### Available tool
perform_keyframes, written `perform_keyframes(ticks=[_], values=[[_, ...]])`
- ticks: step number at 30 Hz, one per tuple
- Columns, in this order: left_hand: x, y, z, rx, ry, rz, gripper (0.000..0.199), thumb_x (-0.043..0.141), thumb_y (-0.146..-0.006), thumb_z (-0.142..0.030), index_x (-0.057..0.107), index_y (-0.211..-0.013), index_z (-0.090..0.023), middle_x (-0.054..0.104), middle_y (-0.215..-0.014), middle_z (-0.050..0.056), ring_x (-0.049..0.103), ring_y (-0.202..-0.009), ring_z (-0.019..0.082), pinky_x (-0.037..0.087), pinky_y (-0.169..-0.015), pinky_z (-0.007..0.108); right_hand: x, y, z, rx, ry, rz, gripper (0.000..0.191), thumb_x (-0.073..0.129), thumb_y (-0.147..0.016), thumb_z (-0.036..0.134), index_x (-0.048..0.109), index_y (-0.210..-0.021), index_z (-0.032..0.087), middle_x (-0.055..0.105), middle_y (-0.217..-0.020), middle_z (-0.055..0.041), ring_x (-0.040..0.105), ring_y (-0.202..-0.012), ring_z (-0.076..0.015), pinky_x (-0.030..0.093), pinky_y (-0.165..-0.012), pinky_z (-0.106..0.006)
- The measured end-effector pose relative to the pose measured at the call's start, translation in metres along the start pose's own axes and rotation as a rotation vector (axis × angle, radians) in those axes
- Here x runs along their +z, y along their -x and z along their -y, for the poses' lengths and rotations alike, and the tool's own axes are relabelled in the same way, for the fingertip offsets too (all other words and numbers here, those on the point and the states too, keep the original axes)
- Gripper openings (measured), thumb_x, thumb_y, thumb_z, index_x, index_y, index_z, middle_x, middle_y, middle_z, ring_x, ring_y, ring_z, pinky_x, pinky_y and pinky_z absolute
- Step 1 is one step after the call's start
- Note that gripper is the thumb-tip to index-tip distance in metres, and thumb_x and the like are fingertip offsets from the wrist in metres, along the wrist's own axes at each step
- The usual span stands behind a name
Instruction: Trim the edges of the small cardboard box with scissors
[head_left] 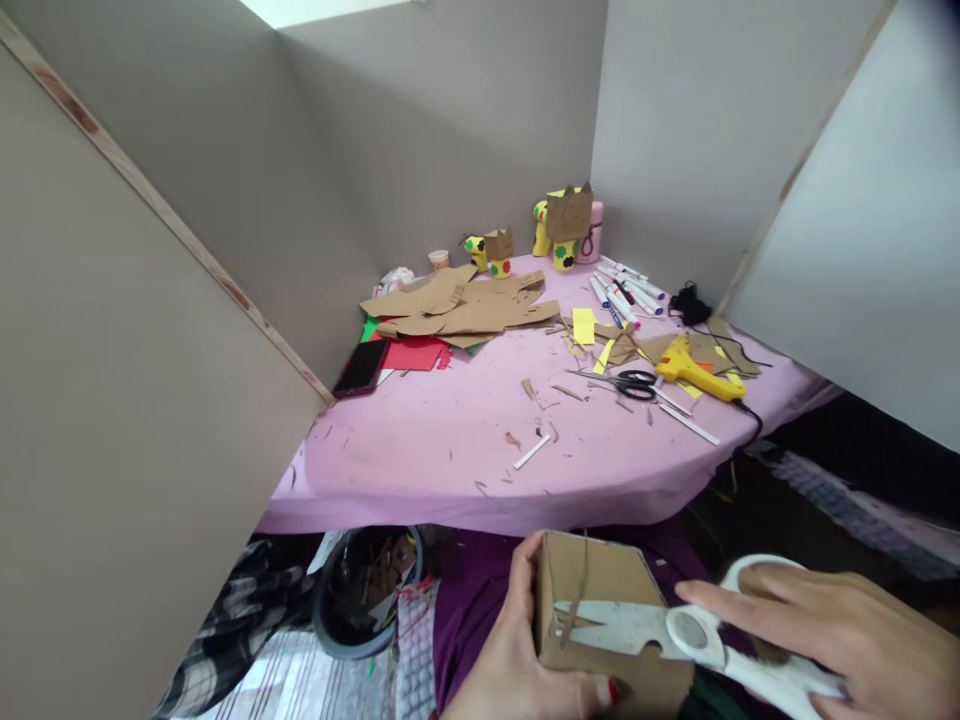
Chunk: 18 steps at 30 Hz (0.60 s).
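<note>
Low in the view, my left hand (pixel 517 650) grips a small brown cardboard box (pixel 600 570) by its left side, the thumb along its lower front. My right hand (pixel 832 620) holds white-handled scissors (pixel 637 628), fingers in the handles. The blades are slightly parted and lie over the box's face, around a thin brown strip (pixel 582 580) that runs across it.
A pink-covered table (pixel 420 440) carries flat cardboard pieces (pixel 465 305), black scissors (pixel 636 385), a yellow glue gun (pixel 697 370), markers (pixel 626 290), a phone (pixel 361 368) and yellow decorated figures (pixel 564 253). A dark bin (pixel 326 625) holds scraps below.
</note>
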<state>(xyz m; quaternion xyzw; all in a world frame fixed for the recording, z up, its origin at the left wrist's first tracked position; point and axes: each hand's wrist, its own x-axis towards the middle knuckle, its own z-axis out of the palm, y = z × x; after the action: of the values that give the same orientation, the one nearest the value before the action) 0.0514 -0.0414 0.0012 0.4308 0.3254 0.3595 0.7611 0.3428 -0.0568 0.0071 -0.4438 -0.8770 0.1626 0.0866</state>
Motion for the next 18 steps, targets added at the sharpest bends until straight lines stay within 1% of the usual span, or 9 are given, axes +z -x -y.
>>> perform_keyframes(ticks=[2, 6, 8, 10, 12, 14, 16, 18], values=[[0.002, 0.001, -0.001, -0.013, 0.018, -0.006, 0.103, 0.082, -0.056, -0.032, 0.013, -0.132, -0.025, 0.052, -0.122, 0.014, 0.057, -0.111, 0.031, 0.042, -0.094, 0.043, -0.001, -0.001, 0.001, 0.007, 0.005, 0.030, 0.093, 0.053, -0.050, 0.005, 0.046, -0.135, 0.042, 0.070, -0.099, -0.0059, 0.070, -0.084, -0.0331, 0.059, -0.068, -0.045], [0.004, 0.002, -0.003, -0.034, 0.049, -0.006, 0.102, 0.081, -0.058, -0.027, 0.012, -0.133, -0.026, 0.053, -0.123, 0.014, 0.059, -0.108, 0.029, 0.044, -0.090, 0.041, -0.003, -0.003, 0.004, -0.012, -0.033, 0.025, 0.088, 0.051, -0.052, 0.003, 0.050, -0.134, 0.037, 0.072, -0.098, -0.0061, 0.070, -0.081, -0.0306, 0.058, -0.069, -0.042], [0.003, 0.002, -0.003, -0.041, 0.073, 0.000, 0.103, 0.081, -0.059, -0.025, 0.010, -0.133, -0.026, 0.052, -0.125, 0.016, 0.060, -0.107, 0.029, 0.043, -0.091, 0.042, -0.004, -0.006, 0.006, -0.026, -0.110, 0.036, 0.081, 0.051, -0.057, 0.003, 0.053, -0.131, 0.035, 0.074, -0.096, -0.0053, 0.071, -0.078, -0.0276, 0.057, -0.068, -0.038], [0.001, 0.001, 0.000, -0.036, 0.075, 0.011, 0.104, 0.082, -0.057, -0.024, 0.010, -0.132, -0.024, 0.051, -0.128, 0.018, 0.059, -0.110, 0.030, 0.041, -0.094, 0.045, -0.006, -0.010, 0.008, -0.022, -0.195, 0.041, 0.069, 0.053, -0.065, 0.005, 0.056, -0.128, 0.033, 0.075, -0.092, -0.0035, 0.071, -0.075, -0.0241, 0.057, -0.066, -0.033], [-0.002, 0.001, 0.002, -0.017, 0.078, 0.027, 0.103, 0.082, -0.057, -0.024, 0.010, -0.132, -0.024, 0.048, -0.132, 0.020, 0.056, -0.115, 0.033, 0.039, -0.098, 0.048, -0.007, -0.012, 0.010, 0.009, -0.245, 0.024, 0.058, 0.056, -0.074, 0.011, 0.058, -0.127, 0.034, 0.076, -0.092, -0.0016, 0.072, -0.076, -0.0221, 0.056, -0.068, -0.030], [-0.005, 0.000, 0.004, 0.008, 0.091, 0.049, 0.102, 0.082, -0.059, -0.023, 0.010, -0.131, -0.025, 0.045, -0.135, 0.020, 0.052, -0.121, 0.034, 0.037, -0.101, 0.050, -0.007, -0.012, 0.009, 0.038, -0.246, -0.005, 0.051, 0.058, -0.080, 0.018, 0.057, -0.128, 0.037, 0.075, -0.098, -0.0010, 0.072, -0.082, -0.0219, 0.057, -0.073, -0.030], [-0.006, -0.001, 0.005, 0.030, 0.087, 0.072, 0.101, 0.081, -0.060, -0.023, 0.010, -0.132, -0.025, 0.044, -0.136, 0.020, 0.050, -0.123, 0.034, 0.036, -0.102, 0.050, -0.006, -0.009, 0.007, 0.057, -0.189, -0.029, 0.054, 0.060, -0.081, 0.024, 0.052, -0.132, 0.040, 0.074, -0.105, -0.0008, 0.071, -0.089, -0.0226, 0.057, -0.076, -0.031], [-0.006, 0.000, 0.005, 0.026, 0.043, 0.074, 0.101, 0.082, -0.059, -0.025, 0.011, -0.132, -0.024, 0.046, -0.135, 0.020, 0.051, -0.122, 0.033, 0.037, -0.102, 0.049, -0.005, -0.006, 0.004, 0.070, -0.098, -0.101, 0.059, 0.066, -0.076, 0.027, 0.051, -0.131, 0.044, 0.074, -0.106, -0.0001, 0.071, -0.089, -0.0231, 0.058, -0.075, -0.032]])
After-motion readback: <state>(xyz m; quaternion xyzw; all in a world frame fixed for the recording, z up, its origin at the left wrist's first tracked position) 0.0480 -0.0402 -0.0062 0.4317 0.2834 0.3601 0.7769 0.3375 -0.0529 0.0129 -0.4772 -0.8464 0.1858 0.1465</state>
